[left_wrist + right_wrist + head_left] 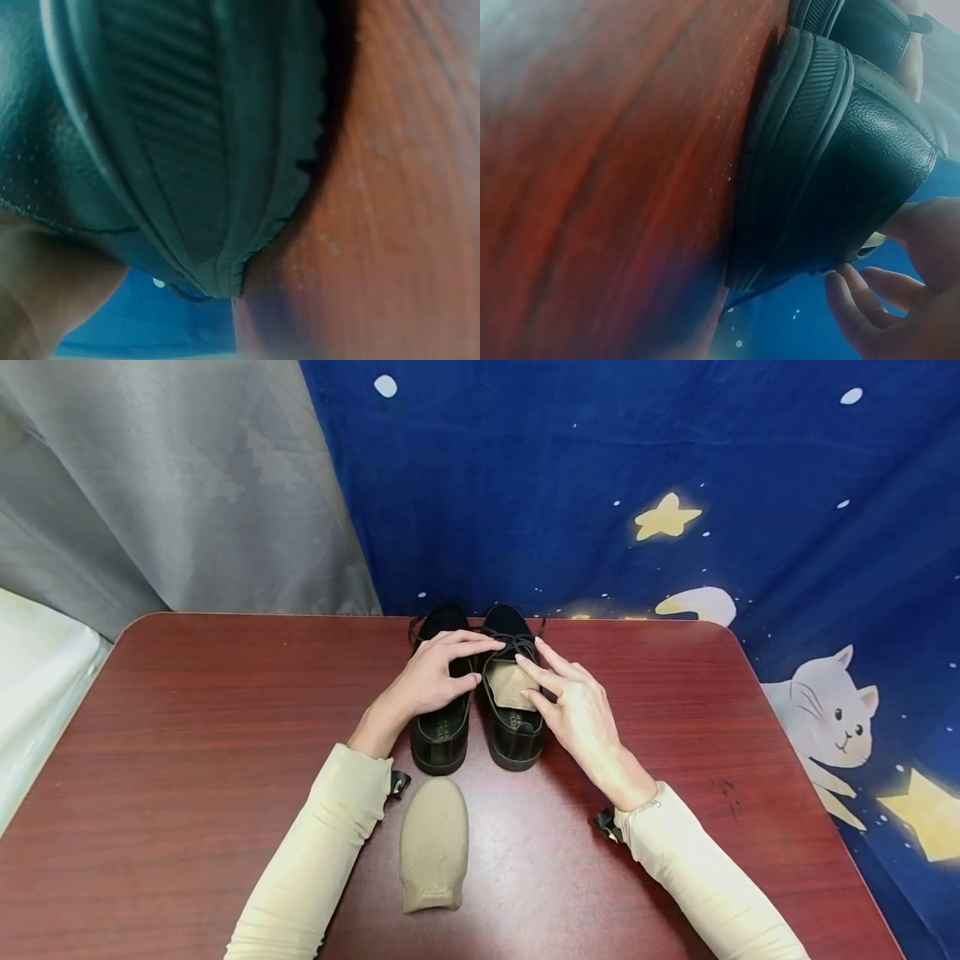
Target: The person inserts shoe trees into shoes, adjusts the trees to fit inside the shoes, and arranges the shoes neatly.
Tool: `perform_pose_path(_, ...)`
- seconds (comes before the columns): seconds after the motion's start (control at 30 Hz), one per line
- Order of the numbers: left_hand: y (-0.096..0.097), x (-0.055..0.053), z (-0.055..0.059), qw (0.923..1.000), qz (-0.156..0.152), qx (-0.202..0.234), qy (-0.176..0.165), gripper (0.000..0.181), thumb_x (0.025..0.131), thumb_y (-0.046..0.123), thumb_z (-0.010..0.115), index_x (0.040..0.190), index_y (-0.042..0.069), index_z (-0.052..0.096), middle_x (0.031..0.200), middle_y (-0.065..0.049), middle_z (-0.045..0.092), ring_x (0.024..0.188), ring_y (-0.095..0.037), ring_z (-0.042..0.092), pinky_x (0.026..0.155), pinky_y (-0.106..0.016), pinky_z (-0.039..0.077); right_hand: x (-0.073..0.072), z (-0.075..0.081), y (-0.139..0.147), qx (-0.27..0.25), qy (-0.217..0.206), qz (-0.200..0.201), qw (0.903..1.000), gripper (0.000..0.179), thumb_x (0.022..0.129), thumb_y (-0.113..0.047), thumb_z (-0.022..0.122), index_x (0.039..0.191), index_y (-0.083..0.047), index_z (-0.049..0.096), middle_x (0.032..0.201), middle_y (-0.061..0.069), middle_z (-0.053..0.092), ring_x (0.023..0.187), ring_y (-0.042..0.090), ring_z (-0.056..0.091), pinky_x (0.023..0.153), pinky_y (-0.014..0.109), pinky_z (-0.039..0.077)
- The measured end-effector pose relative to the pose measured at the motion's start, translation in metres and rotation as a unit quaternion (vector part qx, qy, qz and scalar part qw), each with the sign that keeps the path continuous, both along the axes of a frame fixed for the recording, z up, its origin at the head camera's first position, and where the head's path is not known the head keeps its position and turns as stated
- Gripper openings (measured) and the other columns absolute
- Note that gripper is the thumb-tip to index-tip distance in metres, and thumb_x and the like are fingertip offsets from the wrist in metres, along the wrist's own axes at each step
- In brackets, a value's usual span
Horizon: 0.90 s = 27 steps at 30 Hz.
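Note:
Two black lace-up shoes stand side by side, the left shoe (pixel 441 745) and the right shoe (pixel 515 747), toes pointing away. A beige moulded shoe insert (pixel 507 683) sits in the right shoe's opening, its front part hidden inside. My left hand (pixel 441 672) reaches across the left shoe, index fingertip at the right shoe's laces and thumb at its collar. My right hand (pixel 581 706) is at the right shoe's other side, fingers spread, with thumb and index fingertips over the insert. Its other fingertips lie by the laces (pixel 761 290).
A second beige moulded insert (pixel 433 843) lies on the reddish wooden table (pixel 247 760) nearer me, behind the left shoe's heel. Beyond the table's far edge hang a grey curtain (pixel 187 485) and a blue one (pixel 510 468) with stars.

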State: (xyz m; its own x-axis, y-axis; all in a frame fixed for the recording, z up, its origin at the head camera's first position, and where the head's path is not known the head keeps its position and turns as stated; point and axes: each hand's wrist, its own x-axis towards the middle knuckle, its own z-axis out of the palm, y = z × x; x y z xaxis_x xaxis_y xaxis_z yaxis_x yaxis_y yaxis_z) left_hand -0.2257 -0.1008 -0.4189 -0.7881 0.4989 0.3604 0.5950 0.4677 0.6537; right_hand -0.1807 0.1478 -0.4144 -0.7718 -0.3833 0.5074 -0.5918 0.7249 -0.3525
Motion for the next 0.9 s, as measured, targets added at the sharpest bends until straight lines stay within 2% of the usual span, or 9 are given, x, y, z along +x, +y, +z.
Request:
perform_pose_path(0.23,0.0007,-0.0006,-0.0002,1.0,0.003,-0.001,-0.001,0.051,0.085,0.01,0.07,0.134,0.023,0.065,0.138,-0.001,0.058,0.127,-0.025,0.048,0.106,-0.049,0.034,-0.0023,0.0002,0.0003,-0.003,-0.007,0.002,1.0,0.056,0.083,-0.016,0.081,0.136,-0.021,0.064,0.145,0.007,0.054,0.091,0.024,0.071,0.1,0.051,0.044)
perform_pose_path(0.5,0.001,0.0004,-0.0003,1.0,0.005,-0.002,-0.004,0.052,0.084,0.009,0.07,0.134,0.024,0.065,0.138,-0.001,0.057,0.127,-0.025,0.047,0.105,-0.049,0.034,-0.0036,0.0007,0.0006,-0.002,-0.014,0.003,0.9999,0.059,0.082,-0.015,0.082,0.137,-0.016,0.063,0.142,0.007,0.057,0.118,0.027,0.061,0.103,0.052,0.043)
perform_pose_path(0.73,0.0017,0.0012,0.0001,0.9999,0.008,-0.005,-0.01,0.052,0.085,0.011,0.071,0.134,0.025,0.065,0.138,-0.001,0.057,0.128,-0.025,0.047,0.106,-0.053,0.032,-0.0061,0.0022,0.001,-0.005,-0.011,0.007,0.9999,0.059,0.08,-0.014,0.084,0.136,-0.012,0.063,0.138,0.009,0.059,0.121,0.026,0.059,0.099,0.042,0.047)
perform_pose_path(0.9,0.0014,0.0012,0.0004,0.9999,0.01,-0.005,-0.012,0.052,0.085,0.011,0.071,0.135,0.025,0.065,0.139,0.0,0.057,0.128,-0.025,0.046,0.106,-0.053,0.031,-0.0086,0.0025,-0.0002,0.0,-0.011,0.004,0.9999,0.058,0.08,-0.014,0.084,0.134,-0.012,0.064,0.138,0.009,0.06,0.119,0.027,0.06,0.098,0.043,0.047)
